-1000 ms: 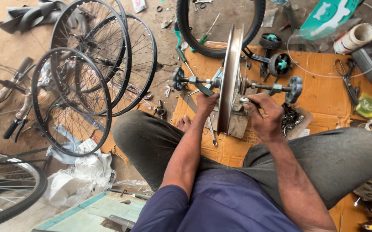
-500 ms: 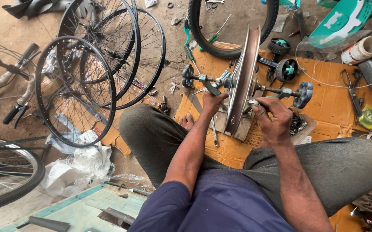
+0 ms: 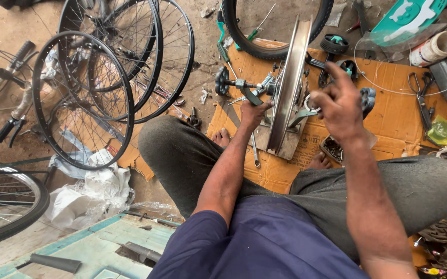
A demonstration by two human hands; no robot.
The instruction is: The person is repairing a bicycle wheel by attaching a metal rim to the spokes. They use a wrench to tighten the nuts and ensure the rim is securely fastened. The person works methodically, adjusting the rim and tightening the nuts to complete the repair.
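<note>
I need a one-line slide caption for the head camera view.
Seated person's left hand steadies a silver wheel rim in a truing stand; right hand is raised beside it.

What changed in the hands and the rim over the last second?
The right hand lifted off the hub side of the rim and now hangs free above it, fingers loose. The left hand stayed at the rim's left side by the axle, and the rim still stands upright in its stand on the cardboard.

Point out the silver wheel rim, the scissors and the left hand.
silver wheel rim [image 3: 289, 82], head view, on its shiny outer band.
scissors [image 3: 422, 103], head view, near the pivot.
left hand [image 3: 254, 110], head view, back of the hand.
</note>
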